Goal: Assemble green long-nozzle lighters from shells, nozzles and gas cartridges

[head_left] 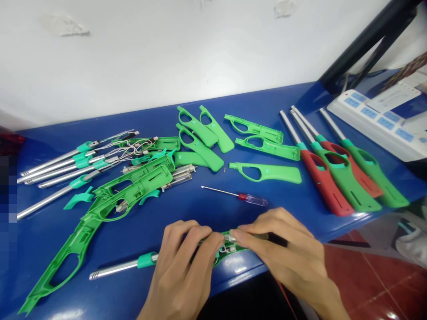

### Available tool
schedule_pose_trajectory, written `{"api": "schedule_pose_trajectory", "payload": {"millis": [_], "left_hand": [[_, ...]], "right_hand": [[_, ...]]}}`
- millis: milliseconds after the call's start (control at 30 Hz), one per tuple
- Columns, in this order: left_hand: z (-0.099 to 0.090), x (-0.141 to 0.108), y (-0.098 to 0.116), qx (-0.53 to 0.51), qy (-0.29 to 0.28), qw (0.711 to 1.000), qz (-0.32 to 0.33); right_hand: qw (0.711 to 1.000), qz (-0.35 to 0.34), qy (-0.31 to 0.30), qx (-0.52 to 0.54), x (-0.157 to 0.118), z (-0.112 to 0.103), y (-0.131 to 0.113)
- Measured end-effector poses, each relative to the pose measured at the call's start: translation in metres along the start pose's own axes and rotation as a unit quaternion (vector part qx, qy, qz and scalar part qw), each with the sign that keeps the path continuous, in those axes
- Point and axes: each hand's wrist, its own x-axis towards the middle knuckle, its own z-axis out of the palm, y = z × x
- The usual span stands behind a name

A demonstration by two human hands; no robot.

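Note:
At the table's front edge lies an opened gas lighter (230,249), a green half-shell with white wires and small parts inside. Its silver tube with a teal collar (146,260) sticks out to the left. My left hand (187,262) is closed over the lighter's front part, thumb and fingertips pressed on the inside. From the right, my right hand (287,253) pinches at a small pale part within the same shell. The fingers hide most of the shell and part of what they press. Beyond my hands lies a screwdriver (251,198) with a clear purple-red handle.
Several empty green half-shells (278,172) lie behind the screwdriver. At left are more green shells (147,186), silver tubes with wires (55,166) and a teal trigger (78,198). Assembled red and green lighters (350,182) lie at right, near a white power strip (376,120).

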Motion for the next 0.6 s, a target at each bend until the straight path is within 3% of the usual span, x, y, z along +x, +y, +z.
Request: {"api": "schedule_pose_trajectory", "payload": {"millis": [600], "left_hand": [[-0.0007,-0.0023,0.0029,0.010,-0.006,1.000,0.002]], "right_hand": [[1.000,-0.007,-0.009,-0.019,0.0020,-0.0001,-0.0008]]}}
